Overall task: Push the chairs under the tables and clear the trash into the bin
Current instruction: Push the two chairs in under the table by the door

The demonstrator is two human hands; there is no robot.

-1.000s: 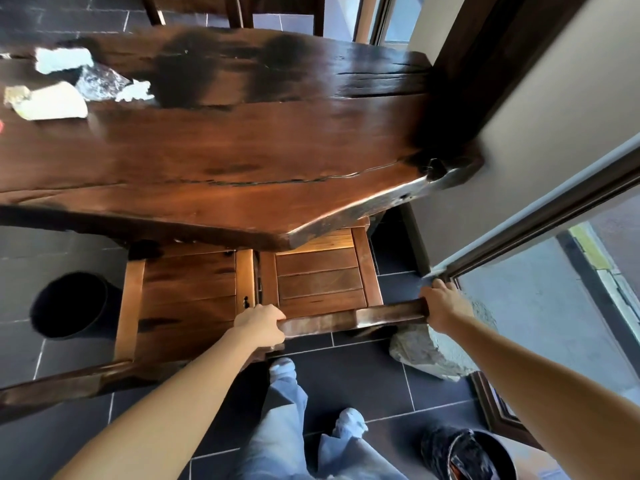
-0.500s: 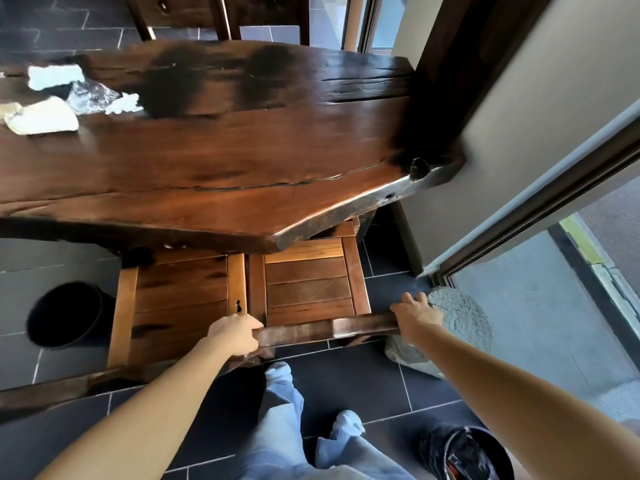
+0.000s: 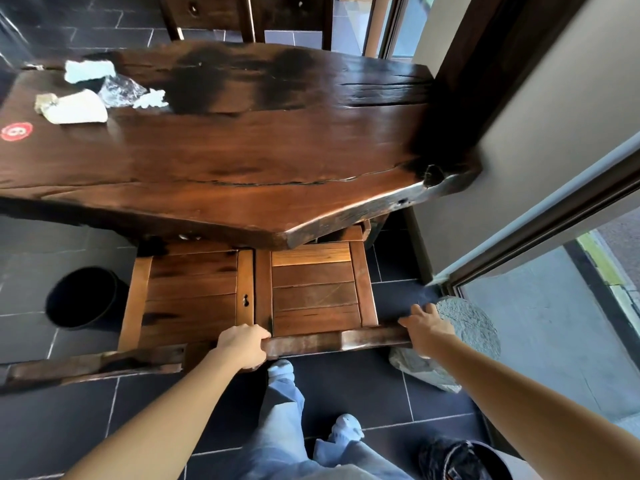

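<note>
A wooden chair (image 3: 313, 292) stands with its seat partly under the dark wooden table (image 3: 242, 150). My left hand (image 3: 242, 344) is closed around the left end of its back rail (image 3: 332, 341). My right hand (image 3: 426, 329) lies over the rail's right end, fingers slightly spread. A second chair (image 3: 187, 292) sits right beside it on the left, also partly under the table. Trash lies at the table's far left: crumpled white paper (image 3: 74, 107), clear plastic wrap (image 3: 119, 90) and a white tissue (image 3: 88, 69).
A black bin (image 3: 83, 297) stands on the dark tile floor left of the chairs. Another bin with a dark liner (image 3: 464, 459) is at the bottom right. A grey stone (image 3: 460, 341) lies by the glass door, close to my right hand. More chairs stand beyond the table.
My right hand has gone from a closed fist on the rail to fingers spread over it. The view has pulled back, showing more of the table's far side.
</note>
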